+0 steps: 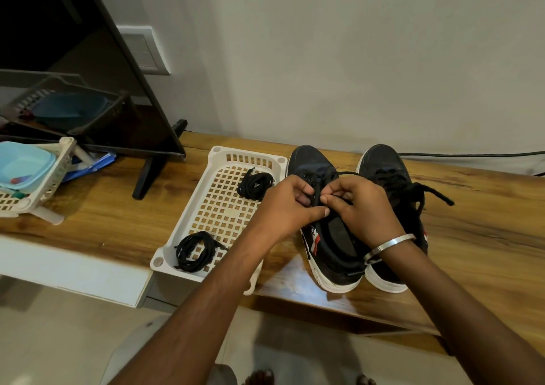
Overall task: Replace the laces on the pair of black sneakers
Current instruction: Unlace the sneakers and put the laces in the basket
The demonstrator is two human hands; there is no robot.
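Observation:
Two black sneakers with white soles stand side by side on the wooden table, toes toward the wall. Over the left sneaker point(330, 249) my left hand point(287, 204) and my right hand point(358, 207) meet, both pinching its black lace point(317, 191) above the eyelets. The right sneaker point(383, 166) keeps its lace, whose loose end point(436, 194) trails to the right. A white perforated tray point(218, 196) left of the shoes holds two coiled black laces, one at the far end point(255, 184) and one at the near end point(196, 250).
A dark TV screen point(73, 75) on a stand fills the back left. A white basket point(35, 190) with a light-blue container sits at the left edge. A black cable point(472, 154) runs along the wall behind the shoes. The table's front edge is near my arms.

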